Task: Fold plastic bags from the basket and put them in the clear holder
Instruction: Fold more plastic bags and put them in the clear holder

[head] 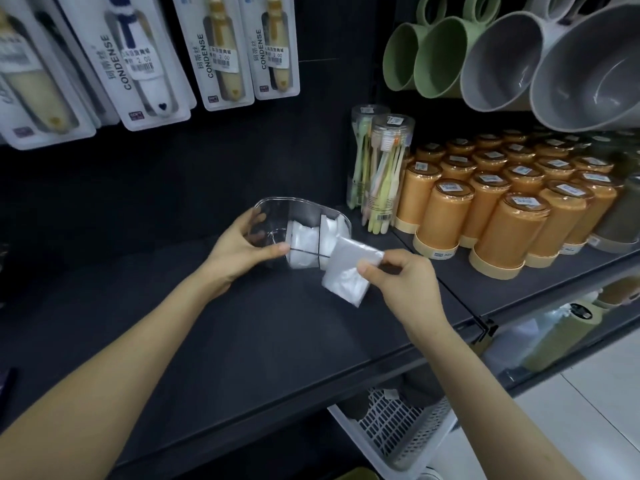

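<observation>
While the left hand [242, 249] grips the clear holder [277, 216] with its thumb and fingers curled round the rim, the right hand [403, 284] pinches a folded plastic bag [346, 271] between thumb and fingers. The bag is right at the mouth of the holder, which is tipped up on the dark shelf [242, 341]. More folded white bags [304, 240] sit inside. A white basket [391, 431] is under the shelf, and orange cups [446, 216] stand near on the right.

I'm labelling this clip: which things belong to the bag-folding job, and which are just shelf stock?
Job: folded white plastic bag in right hand; clear plastic holder in left hand; white slatted plastic basket.
Lying about: orange lidded cups; clear toothbrush tubes; green mugs; grey mugs.
</observation>
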The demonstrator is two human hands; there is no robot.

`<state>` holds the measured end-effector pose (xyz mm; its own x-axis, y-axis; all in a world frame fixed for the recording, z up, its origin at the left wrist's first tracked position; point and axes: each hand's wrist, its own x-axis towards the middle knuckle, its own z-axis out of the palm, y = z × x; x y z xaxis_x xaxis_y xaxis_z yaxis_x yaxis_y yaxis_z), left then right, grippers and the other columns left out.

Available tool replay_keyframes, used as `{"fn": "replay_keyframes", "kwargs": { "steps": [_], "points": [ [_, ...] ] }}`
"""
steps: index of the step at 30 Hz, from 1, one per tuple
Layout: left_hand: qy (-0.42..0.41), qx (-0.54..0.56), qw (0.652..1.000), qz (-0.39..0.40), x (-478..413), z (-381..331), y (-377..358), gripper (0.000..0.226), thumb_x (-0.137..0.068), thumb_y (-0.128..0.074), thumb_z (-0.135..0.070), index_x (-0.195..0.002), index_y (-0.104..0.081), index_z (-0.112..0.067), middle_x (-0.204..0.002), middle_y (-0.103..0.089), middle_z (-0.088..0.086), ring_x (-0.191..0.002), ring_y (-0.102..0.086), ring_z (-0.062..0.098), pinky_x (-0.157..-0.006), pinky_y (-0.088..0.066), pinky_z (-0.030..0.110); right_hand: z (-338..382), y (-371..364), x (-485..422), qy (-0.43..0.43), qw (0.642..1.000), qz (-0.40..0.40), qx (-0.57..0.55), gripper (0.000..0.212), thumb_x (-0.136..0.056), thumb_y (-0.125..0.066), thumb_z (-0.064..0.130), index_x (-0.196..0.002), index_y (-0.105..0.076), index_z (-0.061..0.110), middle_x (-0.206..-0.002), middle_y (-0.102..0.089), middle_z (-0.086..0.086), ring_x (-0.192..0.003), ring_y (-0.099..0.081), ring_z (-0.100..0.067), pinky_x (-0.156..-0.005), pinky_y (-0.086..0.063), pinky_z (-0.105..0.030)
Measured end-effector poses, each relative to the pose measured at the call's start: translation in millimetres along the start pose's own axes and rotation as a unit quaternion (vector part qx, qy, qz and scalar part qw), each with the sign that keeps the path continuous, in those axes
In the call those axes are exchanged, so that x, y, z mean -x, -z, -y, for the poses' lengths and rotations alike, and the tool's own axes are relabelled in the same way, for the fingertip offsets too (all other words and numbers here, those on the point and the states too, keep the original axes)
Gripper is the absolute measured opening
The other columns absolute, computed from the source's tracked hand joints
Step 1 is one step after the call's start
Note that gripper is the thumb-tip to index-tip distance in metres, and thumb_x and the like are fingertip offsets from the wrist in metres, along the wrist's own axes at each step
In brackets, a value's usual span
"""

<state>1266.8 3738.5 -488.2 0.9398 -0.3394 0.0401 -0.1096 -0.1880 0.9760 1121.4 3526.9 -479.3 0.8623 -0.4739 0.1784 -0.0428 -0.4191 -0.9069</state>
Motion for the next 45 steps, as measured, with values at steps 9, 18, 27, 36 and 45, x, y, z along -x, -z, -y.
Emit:
{"fn": "replay_keyframes", "kwargs": {
  "steps": [9,18,27,36,45],
  "points": [
    [-0.066,0.023,0.997,0.015,89.7,0.0,-11.8,0.094,-0.056,-0.087,-0.002,-0.129,-0.041,-0.038,-0.121,-0.057,-0.027,-0.112,-0.056,-0.009,-0.087,-0.048,0.011,47.7,-15.6,5.7,0.065,0.987,0.086,0.118,0.010,-0.079,-0.073,0.023,-0.076,-0.073,0.013,-0.128,-0.061,0.002,-0.118,-0.053,-0.020,-0.102,-0.038,-0.044],
    [-0.082,-0.051,0.995,-0.003,129.9,0.8,-12.5,0.101,-0.055,-0.094,-0.015,-0.129,-0.036,-0.051,-0.123,-0.049,-0.044,-0.115,-0.049,-0.017,-0.090,-0.043,0.009,31.5,-48.4,38.2,0.138,0.928,-0.035,0.344,0.006,-0.074,-0.076,0.017,-0.076,-0.076,0.011,-0.135,-0.056,-0.013,-0.127,-0.048,-0.036,-0.106,-0.029,-0.048],
    [-0.074,-0.064,0.994,-0.038,149.1,1.1,-17.3,0.106,-0.054,-0.094,-0.021,-0.140,-0.034,-0.042,-0.123,-0.052,-0.036,-0.114,-0.049,-0.017,-0.087,-0.041,0.004,44.4,-53.6,55.2,0.186,0.838,-0.042,0.511,0.022,-0.054,-0.081,0.029,-0.058,-0.072,0.010,-0.127,-0.060,-0.022,-0.119,-0.053,-0.043,-0.106,-0.018,-0.060],
    [-0.057,-0.063,0.996,-0.027,154.6,2.6,-13.0,0.106,-0.055,-0.094,-0.020,-0.140,-0.035,-0.043,-0.126,-0.054,-0.031,-0.116,-0.051,-0.010,-0.094,-0.042,0.013,31.0,-15.0,56.7,0.448,0.808,-0.022,0.382,0.005,-0.069,-0.065,0.019,-0.074,-0.063,0.018,-0.127,-0.059,-0.012,-0.119,-0.048,-0.030,-0.108,-0.026,-0.056],
    [-0.055,-0.067,0.996,-0.011,157.2,0.4,-10.0,0.111,-0.049,-0.093,-0.035,-0.142,-0.033,-0.040,-0.131,-0.053,-0.026,-0.119,-0.051,-0.009,-0.099,-0.043,0.017,36.1,-25.9,31.6,0.374,0.841,-0.019,0.390,0.028,-0.068,-0.059,0.048,-0.054,-0.069,0.026,-0.105,-0.069,-0.002,-0.104,-0.059,-0.028,-0.103,-0.023,-0.048]
  ]
}}
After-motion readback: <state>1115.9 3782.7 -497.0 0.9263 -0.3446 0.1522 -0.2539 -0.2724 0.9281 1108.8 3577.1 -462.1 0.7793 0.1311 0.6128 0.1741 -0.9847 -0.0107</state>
